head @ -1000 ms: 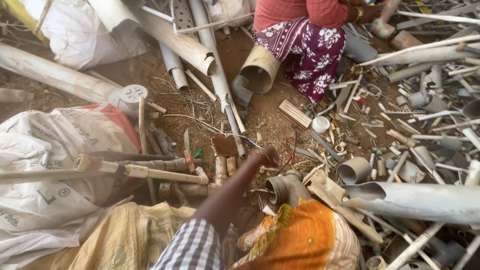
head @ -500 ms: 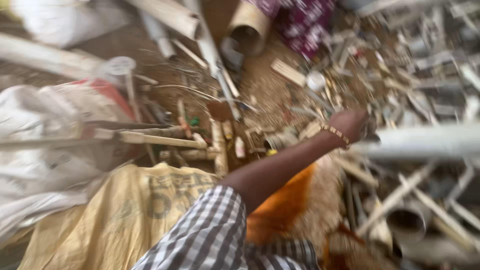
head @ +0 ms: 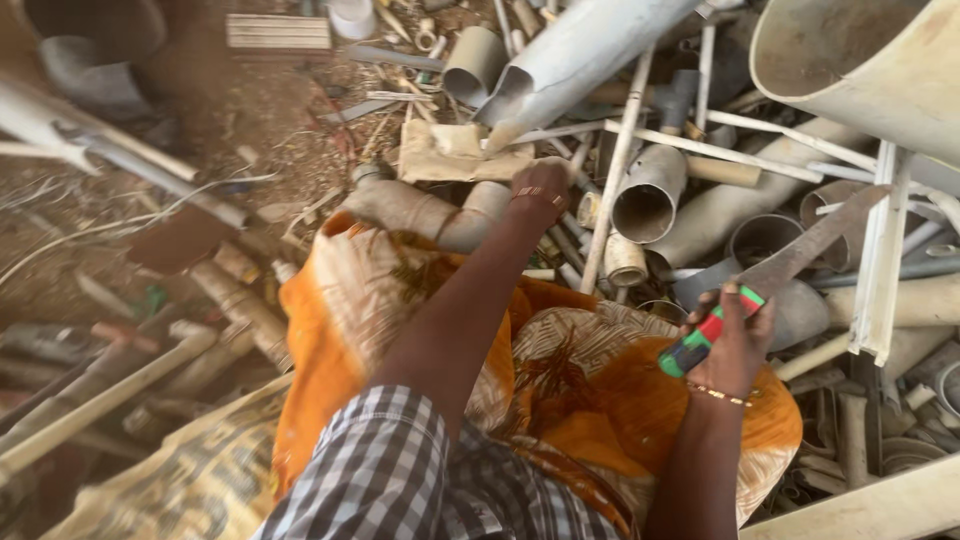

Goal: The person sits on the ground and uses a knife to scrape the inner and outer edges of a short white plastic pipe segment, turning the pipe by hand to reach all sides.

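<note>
My left hand (head: pixel 541 183) reaches forward over my orange patterned cloth (head: pixel 590 400) and lies with curled fingers on the end of a bent grey pipe piece (head: pixel 420 208). I cannot see whether it grips the pipe. My right hand (head: pixel 735 345) is shut on the red and green handle of a long rusty blade (head: pixel 815 240). The blade points up and to the right over the pipe heap. A short open pipe section (head: pixel 648 195) lies just right of my left hand.
Cut grey and cream pipes lie heaped to the right and ahead, with a large wide pipe (head: pixel 860 70) at the top right. A long grey pipe (head: pixel 585 50) slants over the heap. Bare dirt (head: pixel 250 110) and sticks lie to the left. A yellowish sack (head: pixel 190 480) is at the lower left.
The view has swung right and down over the pipe heap. My left arm has stretched from the left pile to the bent pipe. My right hand with the blade has come into view.
</note>
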